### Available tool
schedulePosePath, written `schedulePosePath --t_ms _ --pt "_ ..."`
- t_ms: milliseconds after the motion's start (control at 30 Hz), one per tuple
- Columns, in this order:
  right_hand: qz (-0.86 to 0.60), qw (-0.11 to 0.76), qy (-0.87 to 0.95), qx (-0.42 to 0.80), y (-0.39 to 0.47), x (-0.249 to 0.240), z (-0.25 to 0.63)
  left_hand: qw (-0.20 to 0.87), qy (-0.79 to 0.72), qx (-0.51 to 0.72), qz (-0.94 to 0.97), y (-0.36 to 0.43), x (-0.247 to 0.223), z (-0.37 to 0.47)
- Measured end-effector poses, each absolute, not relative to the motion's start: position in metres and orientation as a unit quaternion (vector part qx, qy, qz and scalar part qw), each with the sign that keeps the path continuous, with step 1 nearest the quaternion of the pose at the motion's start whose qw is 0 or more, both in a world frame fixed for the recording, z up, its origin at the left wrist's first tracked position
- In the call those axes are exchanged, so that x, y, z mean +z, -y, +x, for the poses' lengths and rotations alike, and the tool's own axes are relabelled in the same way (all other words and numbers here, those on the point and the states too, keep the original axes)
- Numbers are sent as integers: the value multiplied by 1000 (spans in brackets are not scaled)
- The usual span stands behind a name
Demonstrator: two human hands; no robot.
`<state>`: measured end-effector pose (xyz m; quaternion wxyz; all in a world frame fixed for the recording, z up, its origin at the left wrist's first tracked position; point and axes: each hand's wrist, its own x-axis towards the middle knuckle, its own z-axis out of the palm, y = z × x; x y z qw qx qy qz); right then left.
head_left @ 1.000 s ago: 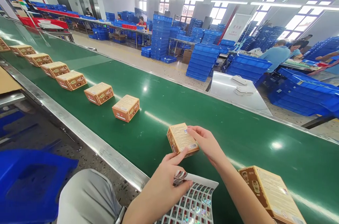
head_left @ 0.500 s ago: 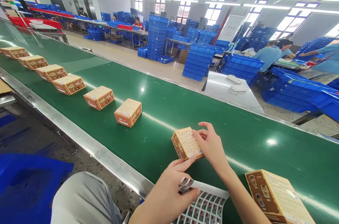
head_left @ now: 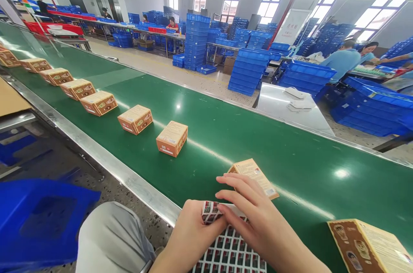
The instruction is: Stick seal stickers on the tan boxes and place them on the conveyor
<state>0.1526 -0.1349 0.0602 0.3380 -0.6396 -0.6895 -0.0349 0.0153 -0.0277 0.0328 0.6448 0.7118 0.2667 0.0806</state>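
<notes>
My left hand point(head_left: 190, 234) grips the top edge of a sticker sheet point(head_left: 230, 255) covered with small shiny labels, at the near edge of the green conveyor belt point(head_left: 290, 152). My right hand point(head_left: 254, 217) lies over the sheet's upper part, fingers spread on the labels. Just behind my right hand an orange carton point(head_left: 254, 174) rests on the belt, partly hidden by my fingers. A brown and cream carton point(head_left: 371, 245) lies on the belt at the lower right.
A row of several orange cartons point(head_left: 172, 138) runs along the belt to the far left. A steel rail point(head_left: 97, 156) edges the belt. A blue stool point(head_left: 38, 217) stands at lower left. Stacked blue crates point(head_left: 248, 70) and seated workers point(head_left: 342, 60) fill the hall beyond.
My right hand has left the orange carton and come back onto the sticker sheet. The cartons on the belt have shifted to the right.
</notes>
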Motion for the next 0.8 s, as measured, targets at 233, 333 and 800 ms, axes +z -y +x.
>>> schedulePosePath --t_ms 233,333,800 --pt "-609 382 695 -13 136 63 145 633 -269 81 721 26 32 9" --pt "-634 428 642 50 143 67 153 601 -307 112 729 9 34 3" --pt "-697 609 296 235 110 53 201 447 -256 238 823 -58 11 -1"
